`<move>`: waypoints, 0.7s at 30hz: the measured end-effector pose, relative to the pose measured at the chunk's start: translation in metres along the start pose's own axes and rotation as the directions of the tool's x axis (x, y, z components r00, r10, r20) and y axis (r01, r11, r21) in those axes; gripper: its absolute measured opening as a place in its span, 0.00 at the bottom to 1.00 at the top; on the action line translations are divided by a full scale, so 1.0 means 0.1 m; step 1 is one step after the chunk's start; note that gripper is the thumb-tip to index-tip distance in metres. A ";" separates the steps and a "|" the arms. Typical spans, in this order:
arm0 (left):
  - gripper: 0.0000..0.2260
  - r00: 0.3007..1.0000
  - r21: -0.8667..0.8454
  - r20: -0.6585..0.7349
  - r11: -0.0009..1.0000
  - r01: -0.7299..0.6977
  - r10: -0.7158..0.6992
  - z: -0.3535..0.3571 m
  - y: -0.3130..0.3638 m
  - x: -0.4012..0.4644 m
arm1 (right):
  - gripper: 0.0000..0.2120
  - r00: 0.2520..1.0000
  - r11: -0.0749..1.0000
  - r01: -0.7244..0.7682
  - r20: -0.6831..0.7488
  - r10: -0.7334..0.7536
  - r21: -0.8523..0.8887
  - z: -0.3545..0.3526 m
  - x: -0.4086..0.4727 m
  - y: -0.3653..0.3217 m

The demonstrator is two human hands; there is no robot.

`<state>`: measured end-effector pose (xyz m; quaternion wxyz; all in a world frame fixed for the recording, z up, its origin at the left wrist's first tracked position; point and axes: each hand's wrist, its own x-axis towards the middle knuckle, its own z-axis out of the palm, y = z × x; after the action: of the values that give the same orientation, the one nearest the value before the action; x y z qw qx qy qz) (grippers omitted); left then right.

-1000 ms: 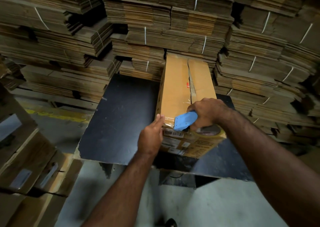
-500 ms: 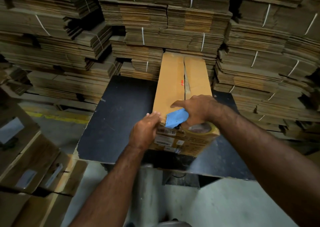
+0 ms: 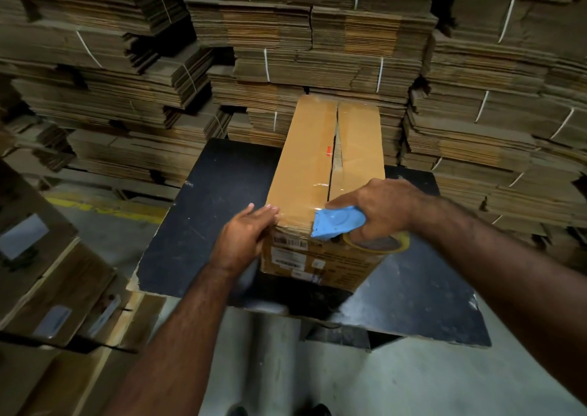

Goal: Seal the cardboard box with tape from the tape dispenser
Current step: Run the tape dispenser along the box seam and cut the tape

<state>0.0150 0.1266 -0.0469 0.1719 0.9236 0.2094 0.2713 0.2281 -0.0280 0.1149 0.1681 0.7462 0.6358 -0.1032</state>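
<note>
Box [image 3: 320, 161]: long brown cardboard carton, lying lengthwise on the black tabletop [image 3: 206, 212], far end toward the stacks. Top flaps folded down; seam between them gapes along the middle and far part. Contents cannot be told through the gap. Small red mark at the seam midway along. Shiny clear tape [image 3: 305, 199] crosses the near end of the top, over the seam. Near end face carries barcode labels [image 3: 290, 242] and printed text, too small to read.

Dispenser [image 3: 336, 222]: blue plastic, at the near top edge of the box, right of the seam, its toothed end pointing left. Tape roll [image 3: 378, 244] sits under it, against the near end face of the box.

Right hand [image 3: 381, 209]: fingers curled round the dispenser, gripping it; index finger stretched forward along its top, tip on the taped box top.

Left hand [image 3: 244, 237]: at the near left corner of the box, fingers fairly straight, tips resting on the top edge at the tape's left end, palm against the left side. Holds nothing.

Stacks [image 3: 301, 34]: flattened cardboard bundled with white strapping, piled high behind the box and to both sides of it.

Flat cartons [image 3: 54, 288]: left of the box, beyond the tabletop, lower down.

Floor [image 3: 317, 377]: pale concrete, nearer than the box.
</note>
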 end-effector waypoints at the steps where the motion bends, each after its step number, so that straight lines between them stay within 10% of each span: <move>1: 0.24 1.000 0.012 0.004 1.000 0.023 -0.023 -0.04 0.00 0.04 | 0.34 1.000 1.000 0.001 0.017 -0.001 0.003 0.00 0.04 -0.02; 21: 0.32 0.990 0.103 0.070 0.986 -0.131 0.124 0.21 0.18 0.02 | 0.36 0.997 1.000 0.004 0.074 -0.006 0.025 -0.04 0.06 0.13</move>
<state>0.0335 0.1081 -0.0549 0.1106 0.9512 0.1586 0.2407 0.2418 -0.0228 0.1179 0.1821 0.7424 0.6295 -0.1392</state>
